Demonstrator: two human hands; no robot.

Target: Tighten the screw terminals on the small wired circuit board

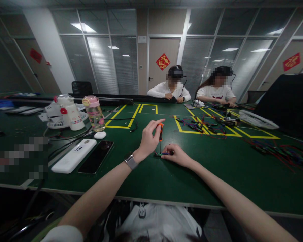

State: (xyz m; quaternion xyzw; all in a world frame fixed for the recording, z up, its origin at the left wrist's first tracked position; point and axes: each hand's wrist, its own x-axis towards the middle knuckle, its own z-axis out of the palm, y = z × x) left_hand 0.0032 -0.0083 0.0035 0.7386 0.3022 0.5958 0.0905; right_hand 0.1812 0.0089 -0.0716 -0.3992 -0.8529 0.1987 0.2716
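My left hand (pixel 149 138) is closed round a small screwdriver with an orange and black handle (pixel 161 131), held upright with its thin shaft pointing down. The tip meets a small green part (pixel 159 154) lying on the green table (pixel 151 178). My right hand (pixel 176 154) lies on the table just right of the part, its fingers pinched on the part's end and holding it down. A watch sits on my left wrist.
At left lie a white power bank (pixel 74 155), a black phone (pixel 96 156), two bottles (pixel 95 113) and a white fan. Yellow tape squares mark the table. Coloured wires (pixel 207 127) and a white fan guard (pixel 257 119) lie right. Two people sit opposite.
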